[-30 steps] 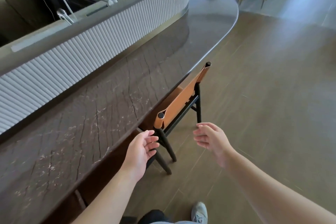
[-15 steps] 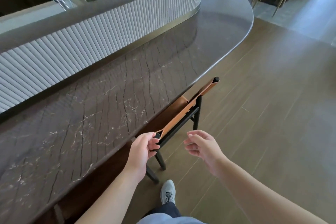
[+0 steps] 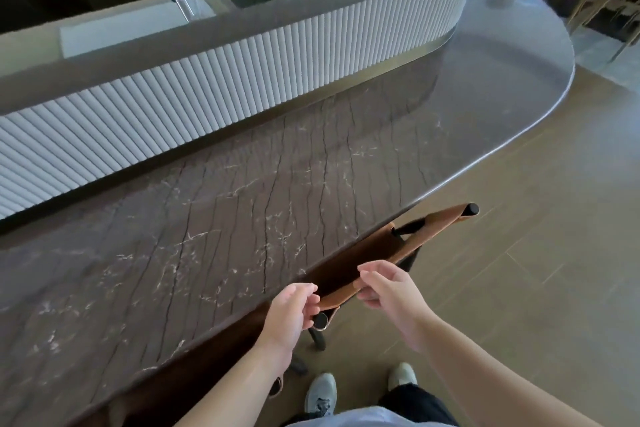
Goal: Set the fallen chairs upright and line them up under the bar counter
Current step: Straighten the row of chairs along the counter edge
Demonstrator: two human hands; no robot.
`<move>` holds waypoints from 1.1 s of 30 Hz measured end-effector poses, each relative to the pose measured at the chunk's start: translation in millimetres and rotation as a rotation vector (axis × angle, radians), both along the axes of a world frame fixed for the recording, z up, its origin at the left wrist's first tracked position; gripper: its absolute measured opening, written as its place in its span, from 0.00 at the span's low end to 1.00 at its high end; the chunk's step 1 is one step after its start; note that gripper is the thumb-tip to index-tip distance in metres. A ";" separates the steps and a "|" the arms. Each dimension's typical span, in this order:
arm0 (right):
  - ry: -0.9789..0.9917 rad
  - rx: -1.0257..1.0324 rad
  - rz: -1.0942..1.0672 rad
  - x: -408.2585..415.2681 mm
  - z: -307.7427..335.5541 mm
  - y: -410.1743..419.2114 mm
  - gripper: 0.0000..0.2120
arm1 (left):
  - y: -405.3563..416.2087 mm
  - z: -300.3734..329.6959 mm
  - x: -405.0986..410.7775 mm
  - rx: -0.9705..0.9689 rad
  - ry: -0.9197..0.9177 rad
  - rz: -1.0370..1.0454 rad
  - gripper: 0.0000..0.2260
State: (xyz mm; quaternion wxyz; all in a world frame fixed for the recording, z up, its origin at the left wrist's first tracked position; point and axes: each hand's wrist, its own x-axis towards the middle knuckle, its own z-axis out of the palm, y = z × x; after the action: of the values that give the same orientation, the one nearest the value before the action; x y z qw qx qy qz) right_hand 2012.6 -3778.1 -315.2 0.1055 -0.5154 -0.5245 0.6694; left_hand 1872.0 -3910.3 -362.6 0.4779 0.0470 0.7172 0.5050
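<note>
One chair seen upright, seat tucked under near edge of dark marble worktop, tan backrest projecting just beyond edge. Left hand placed at near end of backrest, fingers curled by black post cap; actual grip cannot be told. Right hand held at backrest top edge, fingers loosely bent, contact unclear. This chair judged nearly placed; final alignment left. Other chairs not visible.
</note>
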 end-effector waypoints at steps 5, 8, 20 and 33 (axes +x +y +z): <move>-0.240 0.349 0.492 -11.7 -15.1 17.7 0.09 | 9.7 0.8 6.1 -0.093 0.080 0.115 0.09; -0.213 0.474 0.777 -22.0 -20.9 22.9 0.12 | -0.9 9.7 12.8 -0.116 0.173 0.171 0.15; 0.055 0.729 1.360 -45.9 -42.9 11.8 0.15 | -74.3 23.4 73.0 -0.438 0.361 0.516 0.08; -0.330 1.217 1.572 -46.5 -66.3 -1.9 0.15 | -101.0 1.5 65.3 -0.915 1.002 -0.340 0.12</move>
State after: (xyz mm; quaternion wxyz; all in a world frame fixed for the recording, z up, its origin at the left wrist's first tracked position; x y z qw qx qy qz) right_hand 1966.1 -3780.0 -381.5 -0.1947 0.0320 -0.9764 0.0877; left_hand 1937.4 -4011.3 -361.1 0.1340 0.1800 0.9744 -0.0121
